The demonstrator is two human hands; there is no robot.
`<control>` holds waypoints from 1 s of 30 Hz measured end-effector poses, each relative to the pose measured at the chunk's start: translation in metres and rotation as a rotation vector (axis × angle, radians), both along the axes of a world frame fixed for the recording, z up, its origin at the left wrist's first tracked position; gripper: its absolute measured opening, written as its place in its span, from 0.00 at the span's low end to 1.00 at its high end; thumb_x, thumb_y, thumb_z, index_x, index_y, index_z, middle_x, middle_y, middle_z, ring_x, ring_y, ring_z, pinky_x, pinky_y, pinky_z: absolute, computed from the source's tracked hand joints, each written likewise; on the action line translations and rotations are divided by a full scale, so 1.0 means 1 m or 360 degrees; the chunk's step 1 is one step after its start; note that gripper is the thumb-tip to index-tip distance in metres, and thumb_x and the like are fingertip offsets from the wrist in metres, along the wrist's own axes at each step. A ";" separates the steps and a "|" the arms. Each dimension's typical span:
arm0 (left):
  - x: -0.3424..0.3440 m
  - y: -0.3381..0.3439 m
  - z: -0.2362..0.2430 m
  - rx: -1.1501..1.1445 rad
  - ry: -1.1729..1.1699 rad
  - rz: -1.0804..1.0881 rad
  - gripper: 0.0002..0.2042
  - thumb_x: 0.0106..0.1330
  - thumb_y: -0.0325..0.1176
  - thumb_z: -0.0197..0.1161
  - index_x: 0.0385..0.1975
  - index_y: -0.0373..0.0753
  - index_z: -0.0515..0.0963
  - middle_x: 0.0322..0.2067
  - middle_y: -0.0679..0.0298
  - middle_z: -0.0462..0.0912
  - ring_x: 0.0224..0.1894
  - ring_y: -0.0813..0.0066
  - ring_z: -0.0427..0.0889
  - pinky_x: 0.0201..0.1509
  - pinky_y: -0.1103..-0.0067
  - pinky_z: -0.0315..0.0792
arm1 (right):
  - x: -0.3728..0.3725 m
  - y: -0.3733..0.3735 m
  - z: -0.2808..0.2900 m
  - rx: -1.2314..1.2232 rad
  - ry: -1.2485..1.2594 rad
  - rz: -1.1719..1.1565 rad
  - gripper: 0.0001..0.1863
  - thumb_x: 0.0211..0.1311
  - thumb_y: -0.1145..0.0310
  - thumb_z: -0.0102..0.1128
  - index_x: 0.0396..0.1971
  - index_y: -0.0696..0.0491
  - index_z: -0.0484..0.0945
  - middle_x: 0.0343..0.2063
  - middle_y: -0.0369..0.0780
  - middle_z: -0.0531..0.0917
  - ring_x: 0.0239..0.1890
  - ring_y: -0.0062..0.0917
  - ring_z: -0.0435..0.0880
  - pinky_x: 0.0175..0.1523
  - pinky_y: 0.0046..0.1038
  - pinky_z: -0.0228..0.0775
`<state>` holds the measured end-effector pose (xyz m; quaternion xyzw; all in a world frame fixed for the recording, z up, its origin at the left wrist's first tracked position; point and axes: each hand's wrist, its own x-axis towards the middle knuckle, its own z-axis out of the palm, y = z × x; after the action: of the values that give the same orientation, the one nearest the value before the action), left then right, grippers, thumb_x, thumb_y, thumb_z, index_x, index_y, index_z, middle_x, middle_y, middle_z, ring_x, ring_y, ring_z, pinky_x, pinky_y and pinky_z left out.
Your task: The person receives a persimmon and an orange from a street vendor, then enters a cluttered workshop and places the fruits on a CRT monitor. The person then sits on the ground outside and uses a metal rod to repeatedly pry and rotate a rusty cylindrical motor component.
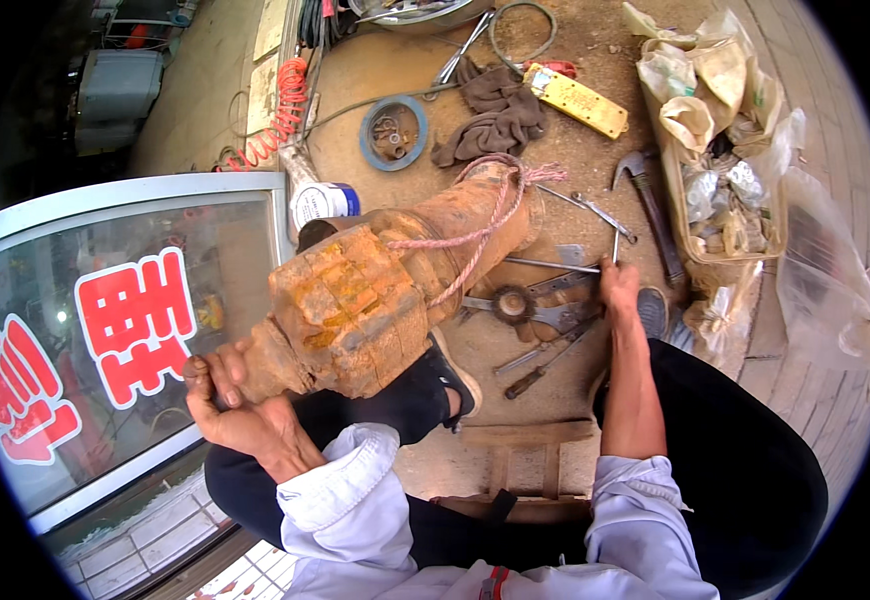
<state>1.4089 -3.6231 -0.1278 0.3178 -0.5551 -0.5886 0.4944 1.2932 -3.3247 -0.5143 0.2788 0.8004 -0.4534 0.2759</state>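
Note:
A heavy, rust-covered machine with a blocky body and a cylindrical end lies across my left leg. Pink rope is looped around its cylindrical end. My left hand curls its fingers around the machine's narrow lower-left end. To the right, low over the ground, my right hand is closed on a thin metal bar wrench, whose long shaft points left toward the machine; its exact head shape is hard to tell. Below that shaft lie a round toothed wheel and a wooden-handled screwdriver.
A claw hammer and a spanner lie beyond my right hand. Farther off are a blue-rimmed dish, dark cloth, a yellow power strip and a bag-filled basket. A glass door stands left.

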 end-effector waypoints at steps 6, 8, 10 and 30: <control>-0.031 0.030 0.010 -0.0052 0.0043 -0.0159 0.06 0.63 0.32 0.49 0.26 0.41 0.72 0.12 0.73 0.56 0.22 0.78 0.63 0.47 0.71 0.68 | 0.010 0.017 0.043 0.0244 0.0195 -0.0061 0.25 0.59 0.51 0.55 0.31 0.65 0.78 0.26 0.61 0.79 0.34 0.51 0.82 0.42 0.43 0.69; -0.039 0.031 0.009 -0.0052 0.0038 -0.0194 0.06 0.62 0.31 0.50 0.27 0.40 0.73 0.12 0.72 0.58 0.23 0.77 0.65 0.46 0.71 0.69 | 0.000 0.027 0.073 0.0318 0.0336 0.0007 0.25 0.60 0.51 0.55 0.31 0.63 0.79 0.26 0.60 0.79 0.35 0.54 0.80 0.42 0.44 0.68; -0.049 0.031 0.014 -0.0082 0.0028 -0.0327 0.06 0.61 0.31 0.48 0.27 0.38 0.72 0.13 0.71 0.58 0.21 0.77 0.63 0.45 0.71 0.69 | -0.011 0.028 0.105 0.0333 0.0437 0.0041 0.23 0.61 0.51 0.54 0.31 0.61 0.79 0.27 0.59 0.79 0.36 0.56 0.78 0.42 0.45 0.68; -0.106 -0.017 0.021 0.0086 -0.0025 -0.0224 0.10 0.66 0.37 0.54 0.26 0.39 0.69 0.18 0.67 0.64 0.25 0.72 0.69 0.36 0.72 0.70 | -0.084 0.075 0.206 -0.1045 0.0653 -0.0459 0.21 0.64 0.51 0.60 0.16 0.46 0.66 0.10 0.27 0.63 0.09 0.12 0.59 0.13 0.18 0.51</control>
<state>1.3024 -3.6404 -0.1066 0.2958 -0.5639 -0.6341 0.4386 1.2094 -3.2495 -0.3087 0.1891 0.6045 -0.7647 0.1185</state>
